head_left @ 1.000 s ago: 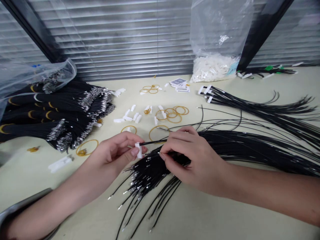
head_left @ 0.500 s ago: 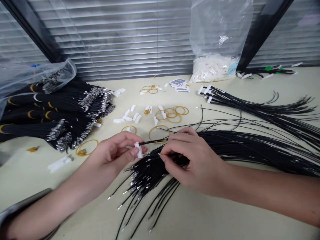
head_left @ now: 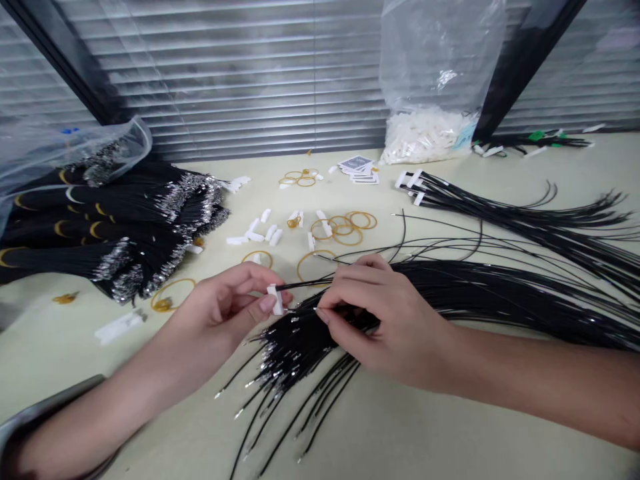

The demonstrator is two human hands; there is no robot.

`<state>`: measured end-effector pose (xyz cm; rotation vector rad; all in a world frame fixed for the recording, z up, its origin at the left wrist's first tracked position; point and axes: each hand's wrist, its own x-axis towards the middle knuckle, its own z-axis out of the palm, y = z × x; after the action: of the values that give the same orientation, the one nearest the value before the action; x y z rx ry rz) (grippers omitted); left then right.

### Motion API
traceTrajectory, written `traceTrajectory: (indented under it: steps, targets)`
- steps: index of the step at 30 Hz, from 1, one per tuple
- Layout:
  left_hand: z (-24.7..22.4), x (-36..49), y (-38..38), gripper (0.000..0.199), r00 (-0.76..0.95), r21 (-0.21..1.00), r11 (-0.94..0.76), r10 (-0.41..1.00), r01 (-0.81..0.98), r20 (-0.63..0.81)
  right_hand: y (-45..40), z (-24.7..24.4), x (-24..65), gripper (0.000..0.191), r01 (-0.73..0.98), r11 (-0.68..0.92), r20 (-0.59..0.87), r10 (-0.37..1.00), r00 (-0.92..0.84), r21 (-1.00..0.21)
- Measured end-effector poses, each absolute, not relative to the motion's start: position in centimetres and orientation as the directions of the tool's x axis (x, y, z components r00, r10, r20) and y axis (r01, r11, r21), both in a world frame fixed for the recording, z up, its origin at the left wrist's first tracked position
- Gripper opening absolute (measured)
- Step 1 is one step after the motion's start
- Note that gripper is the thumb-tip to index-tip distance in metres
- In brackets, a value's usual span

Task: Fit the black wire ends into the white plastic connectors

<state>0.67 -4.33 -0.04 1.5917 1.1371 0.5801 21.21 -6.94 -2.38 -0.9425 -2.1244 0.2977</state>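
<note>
Between the thumb and fingers of my left hand (head_left: 240, 300) is a small white connector housing (head_left: 275, 300), held upright. Black wires (head_left: 305, 285) run out of its upper part toward the right. My right hand (head_left: 375, 307) pinches a thin black wire near its metal tip, just right of the housing and apart from it. Under both hands lies a thick bundle of loose black wires (head_left: 300, 340) with shiny crimped ends fanned out to the lower left. The palm side of my right hand is hidden.
Banded black wire bundles (head_left: 100, 227) lie at the left, partly under clear plastic. Loose white housings (head_left: 254, 236) and yellow rubber bands (head_left: 345, 230) are scattered mid-table. A bag of white housings (head_left: 425, 137) stands at the back. Wires with housings fitted (head_left: 480, 207) lie at the right.
My right fingertips have shifted very slightly left with the pinched wire, toward the housing. My left hand keeps its hold on the housing, almost still.
</note>
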Motion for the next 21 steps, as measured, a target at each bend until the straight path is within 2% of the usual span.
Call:
traceTrajectory:
  steps: [11,21]
  targets:
    - [-0.23,0.43,-4.52,0.028,0.429,0.901,-0.052,0.890,0.430,-0.154,-7.08,-2.35,21.24,0.009,0.541,0.695,0.576,0.709,-0.406,-0.474]
    - [0.20,0.88,-4.89,0.020,0.483,0.915,-0.082,0.865,0.396,-0.132,-7.36,-2.10,21.19,0.009,0.562,0.667,0.540,0.738,-0.405,-0.489]
